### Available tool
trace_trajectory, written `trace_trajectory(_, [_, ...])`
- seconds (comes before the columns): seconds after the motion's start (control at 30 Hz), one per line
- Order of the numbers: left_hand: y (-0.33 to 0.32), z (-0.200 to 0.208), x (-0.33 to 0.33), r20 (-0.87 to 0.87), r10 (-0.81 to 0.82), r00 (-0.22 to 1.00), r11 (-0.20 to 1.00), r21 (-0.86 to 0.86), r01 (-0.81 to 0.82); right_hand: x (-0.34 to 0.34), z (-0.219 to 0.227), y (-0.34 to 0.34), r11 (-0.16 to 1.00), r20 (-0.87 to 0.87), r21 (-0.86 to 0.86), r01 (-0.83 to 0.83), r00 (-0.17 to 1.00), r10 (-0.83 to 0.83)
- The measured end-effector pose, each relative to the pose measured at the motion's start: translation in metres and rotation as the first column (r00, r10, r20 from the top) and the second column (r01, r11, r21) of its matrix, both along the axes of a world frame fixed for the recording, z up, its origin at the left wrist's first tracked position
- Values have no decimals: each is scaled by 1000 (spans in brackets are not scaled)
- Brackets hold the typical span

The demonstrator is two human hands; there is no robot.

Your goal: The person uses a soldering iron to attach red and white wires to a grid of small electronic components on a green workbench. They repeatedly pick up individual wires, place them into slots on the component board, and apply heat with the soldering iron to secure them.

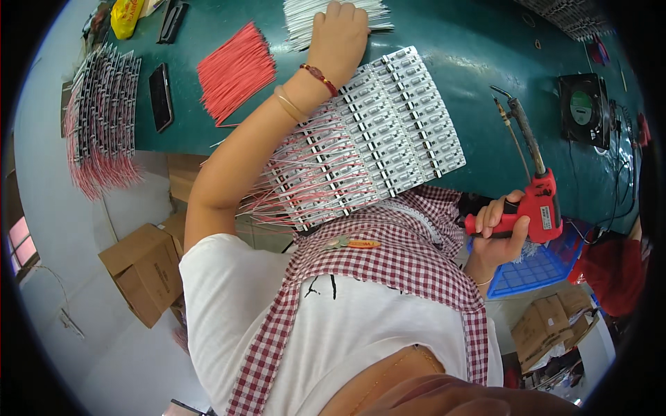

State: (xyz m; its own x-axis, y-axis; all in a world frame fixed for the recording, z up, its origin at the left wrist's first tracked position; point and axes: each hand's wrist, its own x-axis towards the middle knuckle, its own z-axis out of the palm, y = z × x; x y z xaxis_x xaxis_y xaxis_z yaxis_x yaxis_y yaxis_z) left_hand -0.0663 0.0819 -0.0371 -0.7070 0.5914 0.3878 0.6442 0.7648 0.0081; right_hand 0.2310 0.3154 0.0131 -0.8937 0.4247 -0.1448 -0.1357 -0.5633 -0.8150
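My left hand (340, 38) reaches far out over a pile of white wires (298, 21) at the back. Its fingers are curled down onto them, and the fingertips are hidden. At the right, my right hand (501, 225) is wrapped round the handle of a red soldering gun (540, 208). The gun's metal tip and thin feed tube point up and away, over the table. Between my hands, tilted at the table's near edge, lies a panel of small circuit boards (388, 118) in rows. Red and white wires (305, 173) stick out from its left rows.
A bundle of red wires (236, 73) lies left of my forearm. Farther left are a phone (160, 97) and a stack of wired boards (104, 111). A black fan (584, 111) stands at the right, above a blue basket (531, 274). Cardboard boxes (142, 270) sit below left.
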Motion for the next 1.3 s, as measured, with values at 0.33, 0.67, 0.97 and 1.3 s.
trace_trajectory(0.33, [-7,7,-8,0,-148,989,955,259,143,-15,6,-6,1000,-48,-3,5,999,-5])
trace_trajectory(0.67, [-10,60,16,433,-379,818,341,887,-312,-15,6,-7,1000,-38,1,15,999,-15])
trace_trajectory(0.97, [-9,45,31,393,-415,820,329,906,-268,-17,7,-11,1000,-29,-4,-11,1000,11])
trace_trajectory(1.3, [-15,59,23,521,-197,830,650,703,-288,-16,8,-10,999,-30,12,-30,999,31])
